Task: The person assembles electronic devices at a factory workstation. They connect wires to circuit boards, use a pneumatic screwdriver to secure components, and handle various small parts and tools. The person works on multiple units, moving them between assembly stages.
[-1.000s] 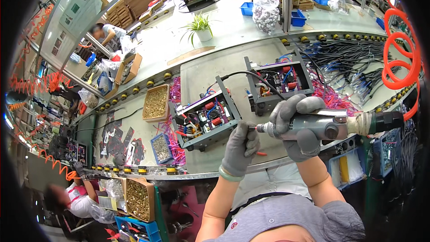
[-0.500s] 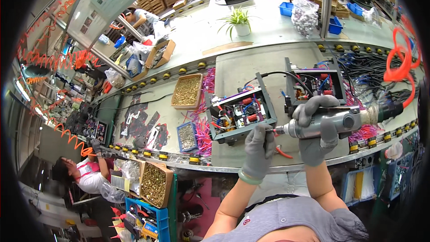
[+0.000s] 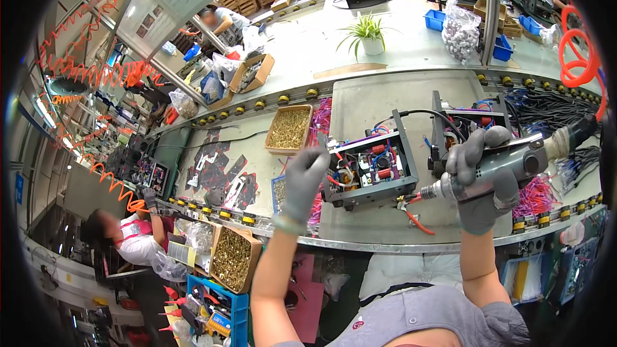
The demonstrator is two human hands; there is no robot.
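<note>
My right hand (image 3: 481, 209) is wrapped round a grey power screwdriver (image 3: 528, 160) with an orange hose behind it; its tip points left, above the mat. Just left of the tip stands an open metal-framed unit (image 3: 411, 183) packed with circuit parts and coloured wires. My left hand (image 3: 303, 183), gloved and smeared by motion, is over the small blue tray (image 3: 277, 194), partly hiding it; I cannot make out its fingers. Red-handled pliers (image 3: 421, 223) lie below the tip. A second such unit (image 3: 438, 112) sits further right, partly behind my right hand.
A cardboard box of brass-coloured small parts (image 3: 289, 130) stands beyond my left hand. Dark flat pieces (image 3: 215, 160) lie to the left, black cables (image 3: 546, 112) to the right. A roller rail (image 3: 283, 99) runs behind. A co-worker (image 3: 138, 241) is at the left.
My left hand has left the driver's tip and moved left to the small blue tray. The driver is tilted more, still in my right hand. The whole view has shifted slightly.
</note>
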